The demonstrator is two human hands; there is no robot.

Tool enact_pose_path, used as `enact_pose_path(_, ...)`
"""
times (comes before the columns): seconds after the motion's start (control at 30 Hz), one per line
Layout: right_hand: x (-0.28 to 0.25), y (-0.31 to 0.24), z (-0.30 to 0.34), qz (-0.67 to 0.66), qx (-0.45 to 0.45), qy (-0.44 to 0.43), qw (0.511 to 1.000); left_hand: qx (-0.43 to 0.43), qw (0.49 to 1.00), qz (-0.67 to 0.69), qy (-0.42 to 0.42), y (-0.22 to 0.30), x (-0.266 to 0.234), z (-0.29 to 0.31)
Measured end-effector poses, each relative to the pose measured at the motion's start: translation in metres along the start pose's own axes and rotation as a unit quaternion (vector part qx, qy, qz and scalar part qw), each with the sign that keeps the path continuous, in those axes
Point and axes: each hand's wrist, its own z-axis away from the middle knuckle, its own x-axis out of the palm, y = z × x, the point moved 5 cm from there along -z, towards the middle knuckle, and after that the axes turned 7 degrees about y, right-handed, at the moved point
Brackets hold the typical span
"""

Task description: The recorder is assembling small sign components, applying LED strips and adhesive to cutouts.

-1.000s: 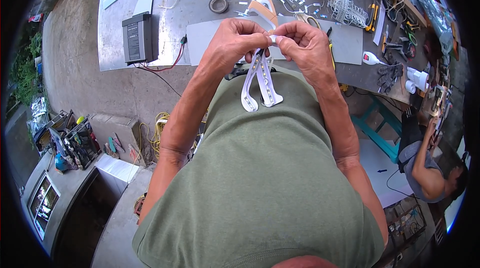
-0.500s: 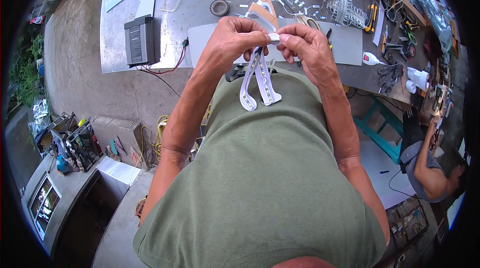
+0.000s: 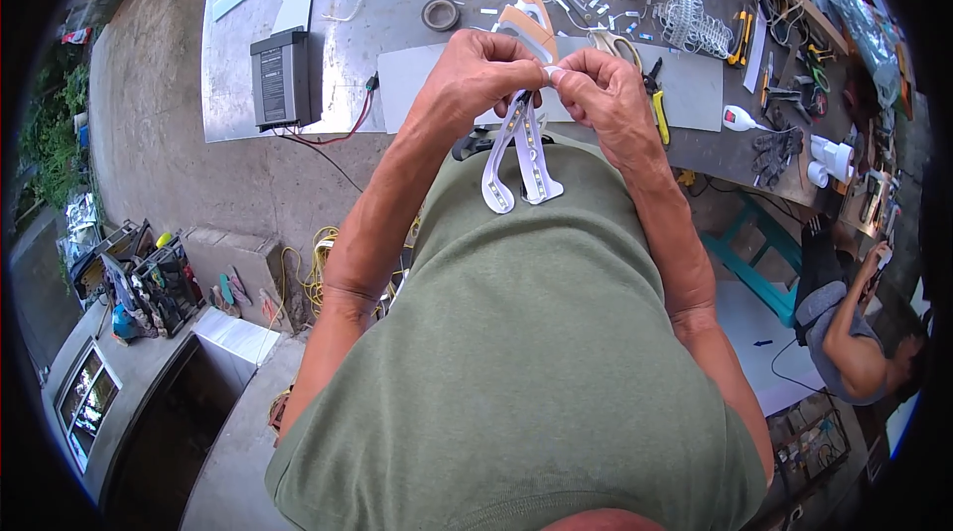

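My left hand (image 3: 469, 84) and my right hand (image 3: 617, 104) meet above the near edge of the workbench, both closed in pinches. Between their fingertips is a small white strip (image 3: 550, 75), mostly covered by the fingers. Below my left fingers hangs a white letter-shaped piece (image 3: 537, 180) with two legs, lined with small LEDs. Its upper end is hidden in the left hand. Just beyond the hands lies a white and tan curved piece (image 3: 531, 23). Pliers with yellow handles (image 3: 660, 117) lie right of my right hand.
A roll of dark tape (image 3: 441, 14) and a grey power supply box (image 3: 280, 81) sit on the left of the bench. Coiled clear strip (image 3: 689, 23), cutters and other tools crowd the right. A teal stool (image 3: 756, 251) and another person (image 3: 852, 342) are at the right.
The white strip shows less between my fingertips. My right hand has shifted slightly left and turned, exposing more of the yellow-handled pliers. The hanging LED piece has swung slightly.
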Motion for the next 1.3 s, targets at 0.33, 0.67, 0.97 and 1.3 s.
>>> enact_pose_path(0.33,0.003,0.001,-0.002,-0.058,0.014,0.007,0.998,-0.003,1.000,0.018,-0.026,-0.003,0.000,-0.008)
enact_pose_path(0.67,0.002,0.002,-0.003,-0.059,0.011,0.014,0.998,0.005,0.999,0.021,-0.024,-0.002,0.002,-0.009)
enact_pose_path(0.97,0.002,0.002,-0.004,-0.069,0.013,0.007,0.997,0.004,1.000,0.012,-0.022,-0.002,0.001,-0.010)
enact_pose_path(1.3,0.000,0.003,-0.006,-0.078,0.004,0.002,0.997,0.009,1.000,0.008,-0.023,-0.001,0.002,-0.011)
